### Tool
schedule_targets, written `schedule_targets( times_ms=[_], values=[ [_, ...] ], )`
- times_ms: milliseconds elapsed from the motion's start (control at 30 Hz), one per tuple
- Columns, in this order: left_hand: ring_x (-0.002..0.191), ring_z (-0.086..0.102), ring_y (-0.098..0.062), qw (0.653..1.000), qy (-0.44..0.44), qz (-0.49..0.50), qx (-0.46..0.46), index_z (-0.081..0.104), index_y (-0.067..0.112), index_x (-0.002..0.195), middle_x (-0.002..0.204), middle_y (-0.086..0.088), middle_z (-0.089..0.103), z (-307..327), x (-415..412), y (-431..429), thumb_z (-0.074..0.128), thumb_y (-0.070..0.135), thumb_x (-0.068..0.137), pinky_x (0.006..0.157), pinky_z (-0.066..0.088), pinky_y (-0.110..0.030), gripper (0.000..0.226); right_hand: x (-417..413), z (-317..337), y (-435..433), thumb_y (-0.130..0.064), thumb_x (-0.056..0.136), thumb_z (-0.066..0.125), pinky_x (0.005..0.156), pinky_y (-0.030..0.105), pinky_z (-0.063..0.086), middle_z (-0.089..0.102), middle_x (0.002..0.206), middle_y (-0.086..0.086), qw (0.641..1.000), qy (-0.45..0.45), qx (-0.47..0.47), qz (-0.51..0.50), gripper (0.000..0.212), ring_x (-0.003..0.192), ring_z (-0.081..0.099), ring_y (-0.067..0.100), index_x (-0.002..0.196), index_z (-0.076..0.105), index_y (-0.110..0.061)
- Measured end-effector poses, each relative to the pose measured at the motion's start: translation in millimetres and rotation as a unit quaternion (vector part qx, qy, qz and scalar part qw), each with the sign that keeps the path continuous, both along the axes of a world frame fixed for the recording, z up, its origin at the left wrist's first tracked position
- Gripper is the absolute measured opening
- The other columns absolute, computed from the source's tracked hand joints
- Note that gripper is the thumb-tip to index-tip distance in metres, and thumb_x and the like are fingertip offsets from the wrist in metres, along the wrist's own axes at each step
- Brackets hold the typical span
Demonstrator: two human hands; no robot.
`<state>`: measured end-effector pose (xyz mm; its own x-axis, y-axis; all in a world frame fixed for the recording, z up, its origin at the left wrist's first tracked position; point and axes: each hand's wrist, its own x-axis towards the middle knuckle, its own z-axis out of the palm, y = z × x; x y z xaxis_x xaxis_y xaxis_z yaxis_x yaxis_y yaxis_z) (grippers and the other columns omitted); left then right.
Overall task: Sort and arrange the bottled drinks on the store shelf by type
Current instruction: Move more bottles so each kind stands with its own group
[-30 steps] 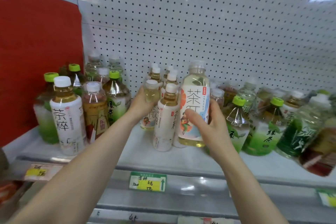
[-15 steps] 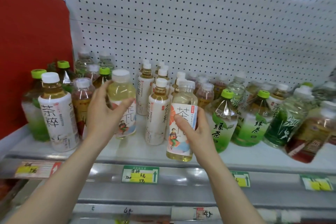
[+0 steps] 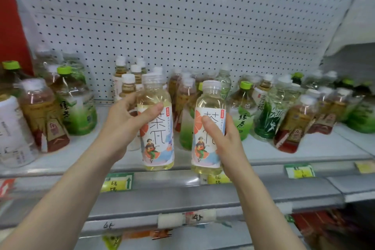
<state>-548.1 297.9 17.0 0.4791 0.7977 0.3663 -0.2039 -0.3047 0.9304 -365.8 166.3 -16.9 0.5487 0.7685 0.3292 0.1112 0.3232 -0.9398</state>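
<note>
The left hand (image 3: 123, 126) is gripping one clear plastic bottle, the left bottle (image 3: 156, 128), with its thumb lying across the top of the label and its fingers curled round the back. The right hand (image 3: 221, 138) is gripping the matching right bottle (image 3: 209, 134), thumb pressed on the label front and fingers wrapped round the far side.

Both bottles are smooth, round-shouldered cylinders of pale yellow liquid with translucent ribbed caps. They are standing upright side by side, long axes vertical, caps up and labels facing the person. Their bases are level with the front lip of the grey metal shelf (image 3: 284, 152); I cannot tell whether they are touching it.

Each glossy white label is showing a large dark 茶 with a π-like sign beneath, orange citrus slices and a drawn figure with a guitar.

Just beyond the right hand, a green-capped bottle (image 3: 243, 111) is reading 绿茶. Behind both hands a white perforated pegboard (image 3: 182, 26) is rising. Below the left hand a yellow price tag (image 3: 117, 182) is carrying a handwritten 6 and a green arrow.
</note>
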Motion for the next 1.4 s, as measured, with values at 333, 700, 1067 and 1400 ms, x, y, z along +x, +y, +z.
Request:
schedule_targets(
  times_ms=[333,700,1067,1400],
  values=[
    [0.082,0.07,0.001,1.0,-0.018,-0.022,0.002,0.065,0.023,0.116,0.094,0.013,0.077,-4.6,159.6,-100.7,0.078,0.044,0.055,0.061,0.051,-0.011,0.067,151.7,-0.8,-107.9,-0.057,0.075,0.072,0.073,0.025,0.056,0.073,0.096,-0.008,0.994,-0.105,-0.021,-0.032,0.037,0.088,0.072,0.011,0.103,0.058,-0.038],
    [0.1,0.07,-0.008,0.999,0.022,-0.025,0.0,0.058,0.019,0.133,0.114,0.006,0.073,-16.4,281.7,-155.5,0.08,0.045,0.055,0.077,0.056,-0.023,0.085,302.4,26.5,-180.1,-0.056,0.079,0.068,0.077,0.04,0.058,0.073,0.102,-0.003,0.979,-0.109,0.015,-0.172,0.042,0.093,0.072,0.02,0.113,0.056,-0.034],
    [0.095,0.07,-0.001,0.999,0.027,-0.029,-0.012,0.054,0.023,0.134,0.108,0.019,0.072,-12.0,298.6,-150.7,0.08,0.051,0.048,0.077,0.057,-0.029,0.094,359.4,-9.3,-162.1,-0.055,0.069,0.079,0.085,0.038,0.058,0.066,0.119,-0.014,0.971,-0.114,-0.101,-0.182,0.063,0.104,0.067,0.006,0.123,0.051,-0.042],
    [0.102,0.069,-0.007,0.999,0.028,0.036,-0.027,0.055,0.023,0.134,0.113,0.014,0.072,-22.1,319.6,-158.6,0.082,0.051,0.048,0.085,0.056,-0.034,0.095,379.5,-3.4,-144.6,-0.052,0.071,0.083,0.099,0.041,0.048,0.063,0.129,-0.01,0.936,-0.246,-0.196,-0.161,0.068,0.117,0.058,0.013,0.132,0.057,-0.033]
  ],
)
